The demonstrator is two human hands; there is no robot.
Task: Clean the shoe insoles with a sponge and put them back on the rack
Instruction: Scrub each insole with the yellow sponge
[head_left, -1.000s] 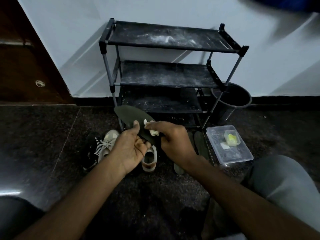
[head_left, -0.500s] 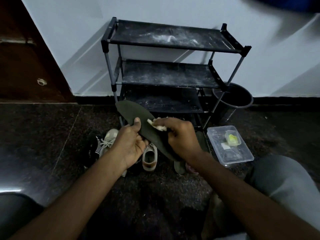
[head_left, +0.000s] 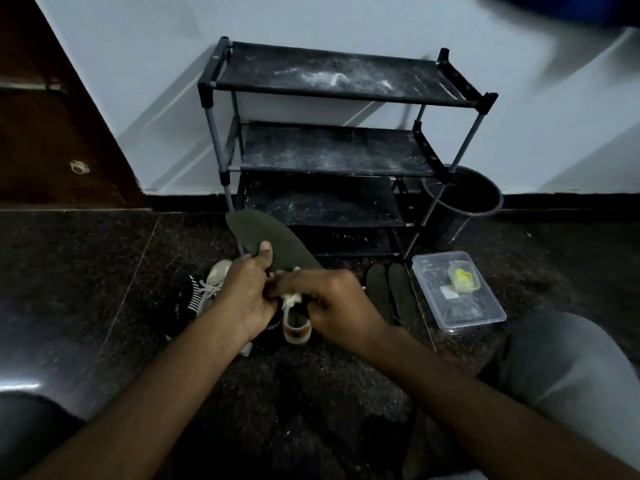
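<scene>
Head view: the black shoe rack (head_left: 332, 150) stands at twelve o'clock against the wall. Before it, the dark insole (head_left: 277, 237) points toward eleven o'clock, off the floor. Left hand (head_left: 242, 299) fingers pinch its near half, thumb on top; right hand (head_left: 332, 299) fingers curl round the pale sponge (head_left: 291, 298) at its heel end.

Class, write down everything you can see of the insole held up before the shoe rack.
The insole is dark olive green, flat and matte, seemingly foam or fabric. Its rounded toe end tilts up and left, in front of the rack. The left hand grips it, thumb on its upper face. The right hand holds a pale sponge at its lower end, which the hands hide.
</scene>
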